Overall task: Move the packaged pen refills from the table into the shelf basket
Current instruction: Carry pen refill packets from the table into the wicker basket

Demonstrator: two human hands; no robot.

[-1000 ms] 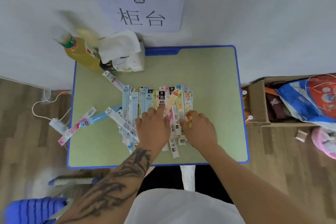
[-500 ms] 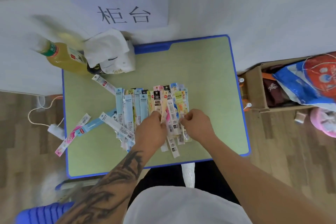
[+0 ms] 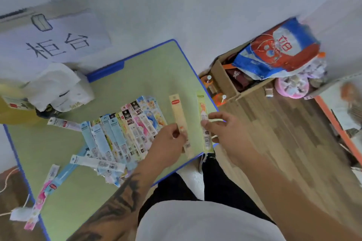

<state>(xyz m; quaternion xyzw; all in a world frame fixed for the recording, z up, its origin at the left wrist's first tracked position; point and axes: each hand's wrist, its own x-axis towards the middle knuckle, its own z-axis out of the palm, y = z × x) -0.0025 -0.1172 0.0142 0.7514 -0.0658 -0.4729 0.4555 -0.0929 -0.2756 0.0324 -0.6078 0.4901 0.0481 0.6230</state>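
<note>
**One refill pack in each hand**

I am pinching a cream refill pack (image 3: 179, 121) in my left hand (image 3: 166, 143) and a yellow-green refill pack (image 3: 203, 121) in my right hand (image 3: 225, 129), just above the bench (image 3: 156, 68) at its right edge. They look light, thin and bendy, so I am gripping mid-length. The other packs (image 3: 125, 133) are lying fanned to the left.

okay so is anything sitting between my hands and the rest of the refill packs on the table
Nothing visible does. The left hand pinches a cream refill pack and the right hand a yellow-green one, right beside the fanned row of packaged pen refills on the green, blue-edged table. The shelf basket is not identifiable here.
</note>
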